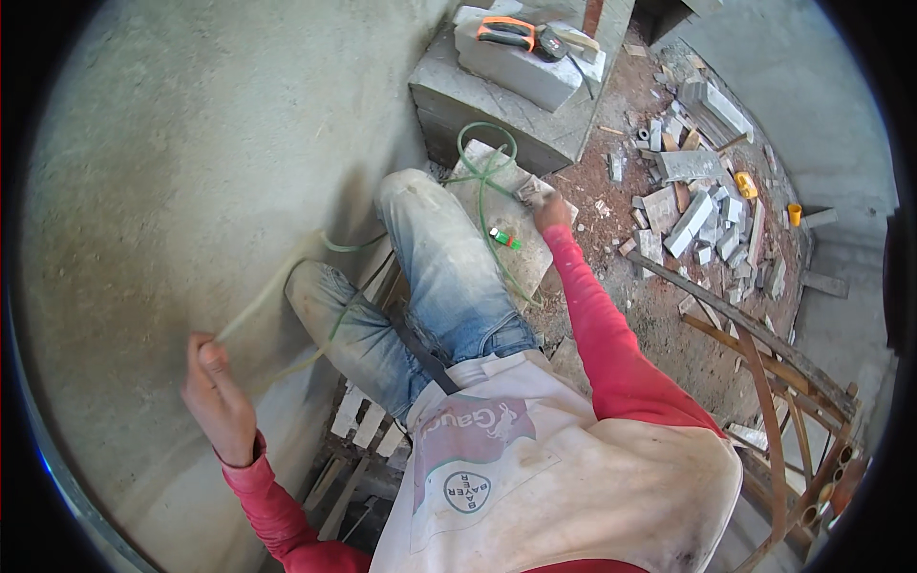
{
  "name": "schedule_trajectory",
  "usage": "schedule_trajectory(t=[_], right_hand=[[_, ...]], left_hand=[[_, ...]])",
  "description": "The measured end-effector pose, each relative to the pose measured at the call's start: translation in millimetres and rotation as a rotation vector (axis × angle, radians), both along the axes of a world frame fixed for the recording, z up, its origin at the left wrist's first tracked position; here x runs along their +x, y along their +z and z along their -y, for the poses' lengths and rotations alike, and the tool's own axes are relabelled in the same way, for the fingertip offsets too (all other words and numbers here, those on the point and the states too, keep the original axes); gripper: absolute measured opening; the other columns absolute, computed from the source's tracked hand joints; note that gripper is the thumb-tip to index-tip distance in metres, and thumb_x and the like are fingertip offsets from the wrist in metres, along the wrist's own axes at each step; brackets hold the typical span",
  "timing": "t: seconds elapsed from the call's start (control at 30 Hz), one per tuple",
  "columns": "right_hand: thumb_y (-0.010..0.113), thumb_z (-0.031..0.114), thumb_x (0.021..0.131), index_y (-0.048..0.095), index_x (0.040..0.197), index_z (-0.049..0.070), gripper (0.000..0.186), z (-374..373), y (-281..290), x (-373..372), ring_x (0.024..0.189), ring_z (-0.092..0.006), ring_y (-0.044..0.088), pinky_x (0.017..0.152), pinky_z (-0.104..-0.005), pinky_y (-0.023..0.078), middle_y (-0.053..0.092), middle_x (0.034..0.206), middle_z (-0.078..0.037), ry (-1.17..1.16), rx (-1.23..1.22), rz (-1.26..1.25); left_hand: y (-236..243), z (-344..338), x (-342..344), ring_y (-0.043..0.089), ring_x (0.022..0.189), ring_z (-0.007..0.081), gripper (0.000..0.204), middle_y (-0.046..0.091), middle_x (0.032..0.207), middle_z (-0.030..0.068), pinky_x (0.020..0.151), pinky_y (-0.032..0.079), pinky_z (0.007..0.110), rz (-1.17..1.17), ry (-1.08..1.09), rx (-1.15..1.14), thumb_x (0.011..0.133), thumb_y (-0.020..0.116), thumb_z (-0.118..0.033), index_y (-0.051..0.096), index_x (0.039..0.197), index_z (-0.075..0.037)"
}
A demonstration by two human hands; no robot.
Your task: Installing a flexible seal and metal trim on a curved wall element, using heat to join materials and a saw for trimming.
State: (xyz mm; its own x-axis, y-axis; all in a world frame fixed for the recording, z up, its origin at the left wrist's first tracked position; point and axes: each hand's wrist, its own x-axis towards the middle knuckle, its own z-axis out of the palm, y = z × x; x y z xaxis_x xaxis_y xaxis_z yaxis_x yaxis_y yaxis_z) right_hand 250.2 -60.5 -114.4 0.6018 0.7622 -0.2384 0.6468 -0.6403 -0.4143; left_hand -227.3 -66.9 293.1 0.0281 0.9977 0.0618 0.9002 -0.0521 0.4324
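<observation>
A thin translucent green hose [336,247] runs in loose curves across my lap and forward to a loop on a pale board. My left hand [218,396] is raised beside the wall at the left, its fingers closed around a stretch of the hose. Ahead, my right hand [552,212] rests at the right edge of the dusty board [465,196], fingers curled by a small greyish thing [528,192] I cannot identify. What that hand grips is hidden. A green lighter [505,239] lies on the board, beside the hose.
A grey block [444,91] stands beyond the board, bearing a white block [535,81] with an orange-and-black handled tool [506,32] and a tape measure [551,43]. Broken blocks [690,224] litter the right floor. A wooden frame [764,411] leans nearer; the plastered wall [210,162] borders my left.
</observation>
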Motion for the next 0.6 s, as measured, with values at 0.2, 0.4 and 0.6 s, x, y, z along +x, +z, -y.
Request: schedule_trajectory(t=[0.2, 0.4, 0.6], right_hand=[[0.070, 0.020, 0.085, 0.055, 0.116, 0.009, 0.036, 64.5, -42.7, 1.9, 0.110, -0.0383, 0.057, 0.090, -0.0483, 0.050, 0.059, 0.114, -0.016, 0.059, -0.176, 0.071], [0.067, 0.016, 0.085, 0.055, 0.118, 0.010, 0.036, 46.4, -25.8, 3.9, 0.108, -0.0403, 0.052, 0.094, -0.0494, 0.044, 0.055, 0.117, -0.018, 0.023, 0.079, 0.071], [0.066, 0.023, 0.087, 0.055, 0.121, 0.008, 0.039, -44.0, -30.3, 70.4, 0.116, -0.0417, 0.049, 0.101, -0.0492, 0.041, 0.054, 0.121, -0.020, -0.137, 0.182, 0.065]], left_hand=[[2.7, -10.0, -4.5, 0.033, 0.062, 0.0084, 0.040, 0.036, 0.067, -0.0005, 0.054, 0.026, 0.025, 0.127, 0.089, 0.214, 0.107, 0.035, -0.036, 0.048, 0.089, -0.003], [28.3, -9.7, 8.0, 0.035, 0.060, 0.0113, 0.030, 0.039, 0.066, 0.0041, 0.053, 0.028, 0.028, -0.043, -0.034, 0.075, 0.105, 0.045, -0.027, 0.052, 0.092, -0.002], [23.0, -30.0, 16.0, 0.035, 0.057, 0.0149, 0.018, 0.041, 0.065, 0.0071, 0.053, 0.030, 0.029, -0.085, -0.078, 0.078, 0.102, 0.049, -0.018, 0.054, 0.094, -0.002]])
